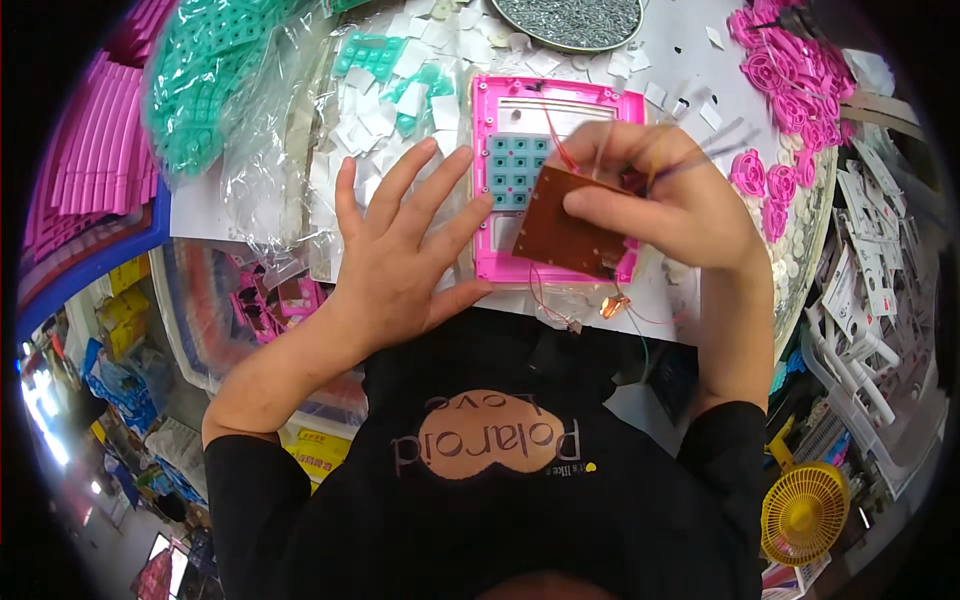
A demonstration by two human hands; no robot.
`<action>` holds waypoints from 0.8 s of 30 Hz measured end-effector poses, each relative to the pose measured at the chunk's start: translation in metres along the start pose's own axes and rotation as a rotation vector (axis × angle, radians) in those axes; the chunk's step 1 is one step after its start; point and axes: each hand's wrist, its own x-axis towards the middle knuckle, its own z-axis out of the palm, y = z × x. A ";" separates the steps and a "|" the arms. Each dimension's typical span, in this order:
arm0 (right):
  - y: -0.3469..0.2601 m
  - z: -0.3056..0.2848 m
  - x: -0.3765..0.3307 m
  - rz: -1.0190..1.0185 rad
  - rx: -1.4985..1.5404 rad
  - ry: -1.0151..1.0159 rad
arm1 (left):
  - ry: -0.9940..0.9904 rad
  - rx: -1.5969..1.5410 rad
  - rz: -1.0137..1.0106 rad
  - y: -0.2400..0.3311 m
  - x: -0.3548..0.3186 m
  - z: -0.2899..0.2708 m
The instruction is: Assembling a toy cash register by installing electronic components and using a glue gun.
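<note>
Fingers pinching flat brown circuit board

At the centre of the frame a pink plastic frame with a teal keypad is lain flat on the table. It is steadied along its left edge by the left hand, fingers spread. A brown circuit board with thin red wires is pinched in the right hand and held tilted over the frame's lower right. Teal parts in a clear bag are seen at upper left, pink round pieces at upper right, a yellow fan at lower right.
</note>
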 end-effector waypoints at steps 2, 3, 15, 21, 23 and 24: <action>0.008 0.000 0.016 -0.056 -0.079 -0.010 | 0.068 -0.028 0.003 -0.002 0.000 0.002; 0.010 0.001 0.022 -0.045 -0.098 -0.012 | 0.080 -0.040 0.012 -0.003 0.000 0.003; 0.011 0.003 0.047 0.134 -0.155 -0.010 | 0.193 -0.189 -0.037 -0.009 -0.004 0.009; 0.017 0.013 0.051 -0.104 -0.407 0.162 | 0.220 -0.201 -0.038 -0.010 -0.004 0.010; 0.015 0.016 0.056 -0.142 -0.534 0.161 | 0.231 -0.202 -0.038 -0.010 -0.003 0.009; 0.013 0.016 0.057 -0.158 -0.601 0.162 | 0.236 -0.202 -0.036 -0.010 -0.002 0.008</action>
